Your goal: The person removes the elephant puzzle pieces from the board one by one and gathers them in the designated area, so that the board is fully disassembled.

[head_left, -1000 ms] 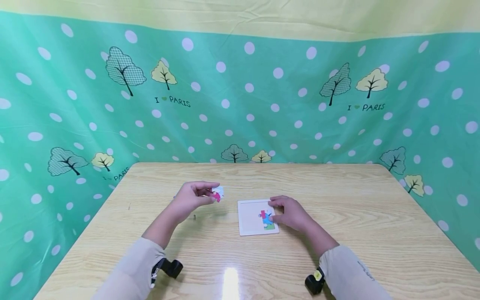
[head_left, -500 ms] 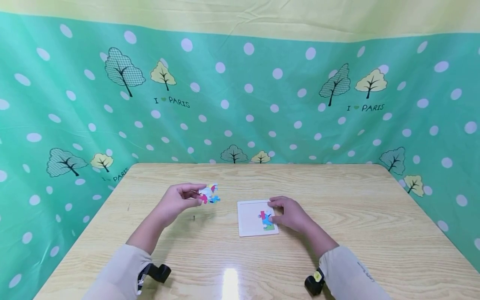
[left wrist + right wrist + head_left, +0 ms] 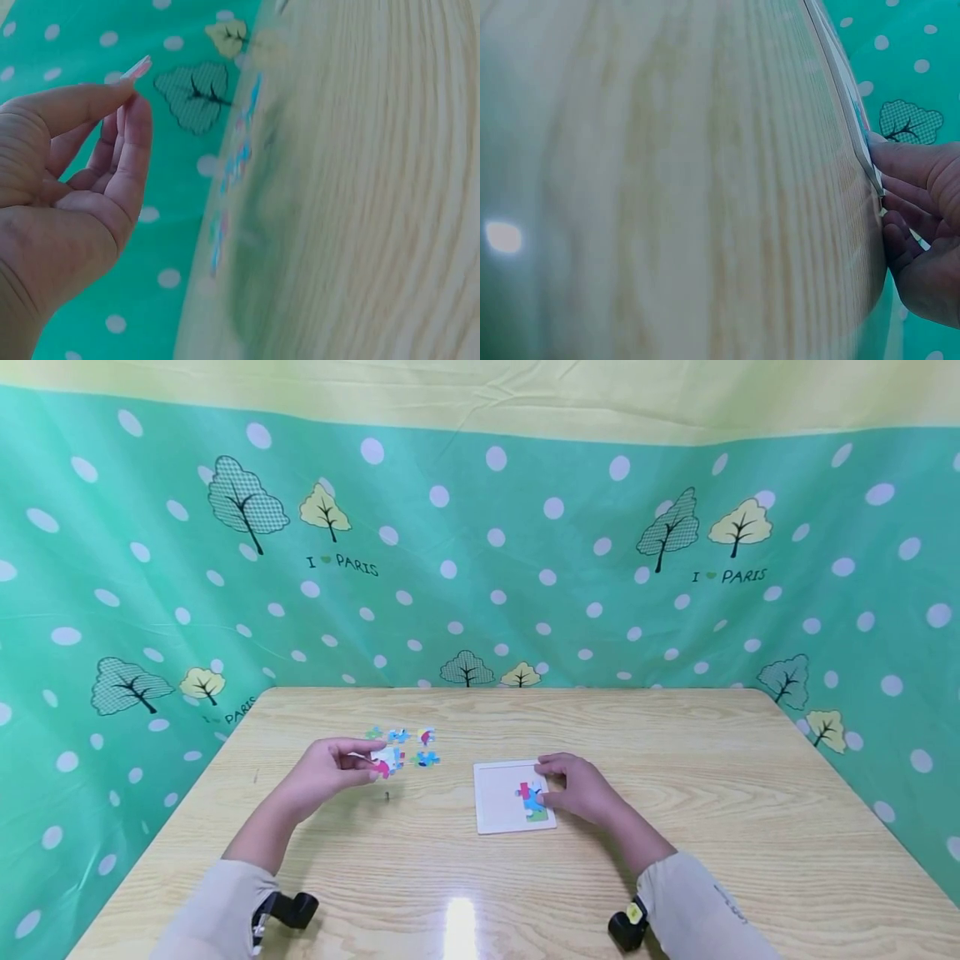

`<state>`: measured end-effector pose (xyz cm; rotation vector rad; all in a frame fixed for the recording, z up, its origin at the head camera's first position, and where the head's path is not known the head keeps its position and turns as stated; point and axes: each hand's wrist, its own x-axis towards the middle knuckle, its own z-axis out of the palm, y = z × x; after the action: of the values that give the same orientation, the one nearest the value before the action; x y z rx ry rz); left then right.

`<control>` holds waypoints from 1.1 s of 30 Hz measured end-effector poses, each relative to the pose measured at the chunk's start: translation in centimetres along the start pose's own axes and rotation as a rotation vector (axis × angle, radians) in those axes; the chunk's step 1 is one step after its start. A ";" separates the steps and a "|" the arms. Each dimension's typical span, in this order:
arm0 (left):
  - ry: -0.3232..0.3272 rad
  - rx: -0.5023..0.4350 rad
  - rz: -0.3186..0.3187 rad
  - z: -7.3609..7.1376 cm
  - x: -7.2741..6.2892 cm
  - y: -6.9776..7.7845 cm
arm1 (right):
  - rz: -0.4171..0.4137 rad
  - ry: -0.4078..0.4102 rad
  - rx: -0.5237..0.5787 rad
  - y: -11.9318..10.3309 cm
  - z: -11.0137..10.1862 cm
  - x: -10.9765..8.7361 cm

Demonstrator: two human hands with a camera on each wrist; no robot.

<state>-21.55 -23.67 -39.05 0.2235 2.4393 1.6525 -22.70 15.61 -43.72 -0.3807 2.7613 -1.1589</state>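
Note:
Between thumb and fingertips my left hand (image 3: 322, 777) pinches a jigsaw piece (image 3: 382, 765), white and pink, raised over the left part of the table. The left wrist view catches that piece (image 3: 138, 68) almost edge-on at the fingertips. Several loose jigsaw pieces (image 3: 426, 759) lie just beyond and beside it, in blue, green, red and yellow. A shallow white puzzle tray (image 3: 497, 797) lies flat at mid-table. Joined pieces (image 3: 534, 806) fill part of its right side. My right hand (image 3: 583, 787) grips the tray's right edge, thumb on top; the right wrist view shows the fingers along the rim.
The light wooden table (image 3: 675, 760) reaches back to a green dotted curtain (image 3: 480, 568). A tiny dark mark (image 3: 387, 796) shows on the tabletop near the left hand. Black wrist cameras (image 3: 292, 910) sit below both sleeves.
My left hand has moved left and slightly toward me with the pinched piece, uncovering the loose pieces behind it. My right hand and the tray have stayed in place.

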 end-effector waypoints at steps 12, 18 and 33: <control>0.029 0.094 -0.053 -1.9 0.3 -2.6 | -0.002 -0.003 0.002 -0.2 0.0 -0.1; 0.029 0.171 -0.112 -2.6 0.5 -3.9 | 0.000 -0.002 0.001 -0.3 0.0 -0.1; 0.073 0.410 -0.105 -3.5 0.5 -4.9 | -0.008 -0.001 -0.015 -0.3 -0.1 -0.2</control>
<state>-22.97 -28.50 -42.36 0.0884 2.7708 1.1239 -22.50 15.49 -43.42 -0.3946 2.7715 -1.1406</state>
